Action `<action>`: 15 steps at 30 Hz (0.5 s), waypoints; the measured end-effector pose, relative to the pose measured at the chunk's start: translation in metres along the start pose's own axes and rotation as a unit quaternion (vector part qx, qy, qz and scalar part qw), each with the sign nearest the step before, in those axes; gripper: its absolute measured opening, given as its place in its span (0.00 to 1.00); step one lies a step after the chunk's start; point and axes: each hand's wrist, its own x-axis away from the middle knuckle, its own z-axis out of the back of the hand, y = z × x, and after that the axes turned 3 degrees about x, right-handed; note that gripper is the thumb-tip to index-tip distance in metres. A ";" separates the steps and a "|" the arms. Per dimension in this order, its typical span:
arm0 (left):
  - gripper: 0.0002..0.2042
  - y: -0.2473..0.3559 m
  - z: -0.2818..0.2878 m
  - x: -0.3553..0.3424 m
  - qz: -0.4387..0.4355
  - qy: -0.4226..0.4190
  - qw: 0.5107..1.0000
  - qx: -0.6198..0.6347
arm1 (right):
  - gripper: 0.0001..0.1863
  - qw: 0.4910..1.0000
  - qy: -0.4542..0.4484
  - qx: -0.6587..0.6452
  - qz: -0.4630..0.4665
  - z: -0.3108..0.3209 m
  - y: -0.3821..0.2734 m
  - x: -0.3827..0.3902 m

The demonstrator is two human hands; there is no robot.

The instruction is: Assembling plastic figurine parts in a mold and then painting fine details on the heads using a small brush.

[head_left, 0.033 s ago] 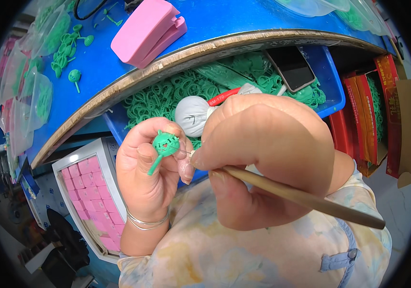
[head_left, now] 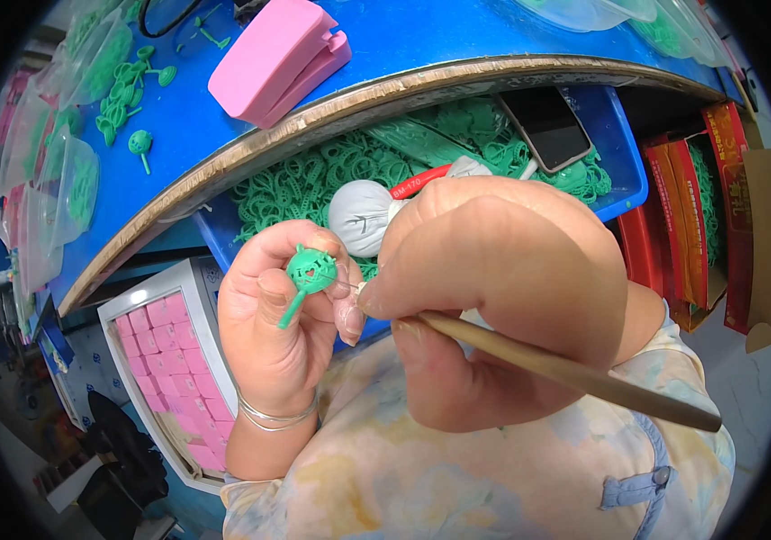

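Observation:
Between the thumb and fingers of my left hand is a small green wax-like piece, with a rounded openwork head and a thin stem slanting down. My right hand is closed round a slim tool with a brown wooden handle. The handle's thick end sticks out to the lower right. A thin tip reaches from my right fingertips to the right side of the green head; whether it touches is too small to tell. Beyond my hands, a round white cloth-wrapped bundle lies beside a red handle.
Under the wooden bench edge sits a blue tray of tangled green pieces, with a phone on top. The blue bench holds a pink block and loose green pieces. A white-framed box of pink blocks stands left; red boxes right.

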 end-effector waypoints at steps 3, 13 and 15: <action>0.21 0.001 0.000 0.000 0.000 -0.002 1.000 -0.003 | 0.09 1.000 -0.007 0.015 0.000 0.001 -0.003 0.000; 0.21 0.006 0.005 0.001 0.006 -0.001 0.996 -0.090 | 0.09 0.991 -0.060 0.112 -0.041 -0.001 -0.012 -0.002; 0.22 0.005 0.003 -0.001 0.022 0.001 0.999 -0.041 | 0.08 0.990 -0.063 0.117 -0.054 -0.003 -0.011 -0.003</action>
